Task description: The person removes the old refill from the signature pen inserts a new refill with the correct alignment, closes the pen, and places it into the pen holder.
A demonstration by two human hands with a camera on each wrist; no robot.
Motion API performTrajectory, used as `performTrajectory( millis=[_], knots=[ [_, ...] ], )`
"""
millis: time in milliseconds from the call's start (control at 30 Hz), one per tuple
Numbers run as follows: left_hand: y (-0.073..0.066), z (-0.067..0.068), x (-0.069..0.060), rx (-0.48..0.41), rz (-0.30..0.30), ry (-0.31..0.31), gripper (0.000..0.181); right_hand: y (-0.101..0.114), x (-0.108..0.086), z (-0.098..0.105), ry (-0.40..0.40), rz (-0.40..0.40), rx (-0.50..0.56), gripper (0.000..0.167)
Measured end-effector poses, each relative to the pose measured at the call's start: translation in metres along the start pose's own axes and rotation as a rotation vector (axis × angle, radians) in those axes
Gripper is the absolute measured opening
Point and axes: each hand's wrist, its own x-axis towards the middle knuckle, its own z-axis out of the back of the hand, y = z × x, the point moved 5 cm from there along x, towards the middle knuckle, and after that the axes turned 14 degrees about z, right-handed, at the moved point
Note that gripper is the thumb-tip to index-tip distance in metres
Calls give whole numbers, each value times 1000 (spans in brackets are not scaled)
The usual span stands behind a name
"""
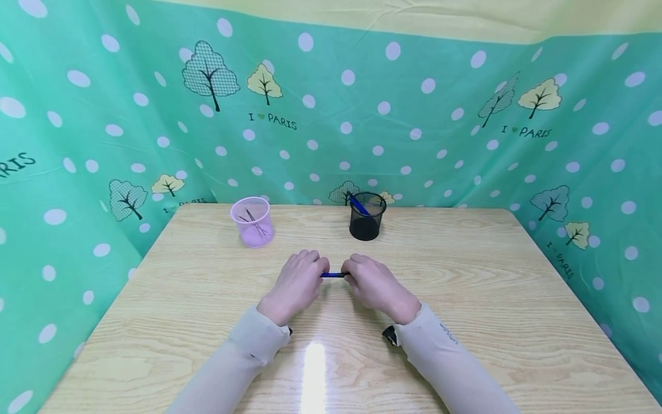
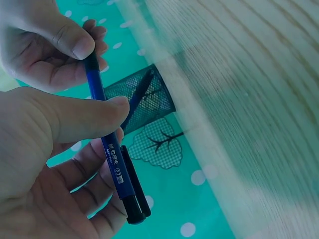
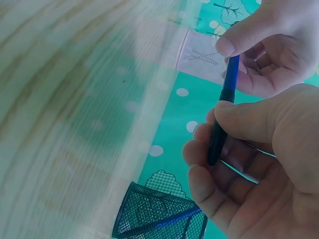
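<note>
A blue pen with black ends (image 1: pixel 335 275) is held level between both hands above the table. My left hand (image 1: pixel 300 282) pinches its clip half; in the left wrist view the thumb of the left hand (image 2: pixel 60 149) presses on the blue barrel (image 2: pixel 113 154), and the black clip points away from the other hand. My right hand (image 1: pixel 377 284) grips the black grip section at the other end; in the right wrist view the right thumb (image 3: pixel 249 119) lies on that part of the pen (image 3: pixel 218 139), the fingers curled beneath.
A pink mesh cup (image 1: pixel 254 227) with thin dark sticks stands at the back left. Behind the hands, a black mesh cup (image 1: pixel 365 227) holds a blue pen (image 1: pixel 358 204). A green patterned curtain (image 1: pixel 331 115) hangs around the wooden table (image 1: pixel 465 276).
</note>
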Motion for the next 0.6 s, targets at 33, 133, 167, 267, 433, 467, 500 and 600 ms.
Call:
performTrajectory(
  millis=[33,133,167,267,433,467,500,600],
  knots=[
    [0,0,0,-1,0,1,14,0,0,0,0,1,-3,7],
    [-1,1,0,-3,1,6,14,0,0,0,1,1,-9,7],
    [-1,1,0,-2,1,10,13,0,0,1,2,0,-10,7],
    [-1,1,0,-6,5,21,13,0,0,1,5,-2,-15,7],
    [-2,2,0,-7,-3,28,12,0,0,3,5,-5,-25,7],
    [-2,2,0,-5,-6,27,12,0,0,3,3,-5,-25,7],
    [-2,2,0,-2,-9,27,12,0,0,3,4,-5,-25,7],
    [-2,2,0,8,-11,34,12,0,1,3,12,-9,-28,7]
  ],
)
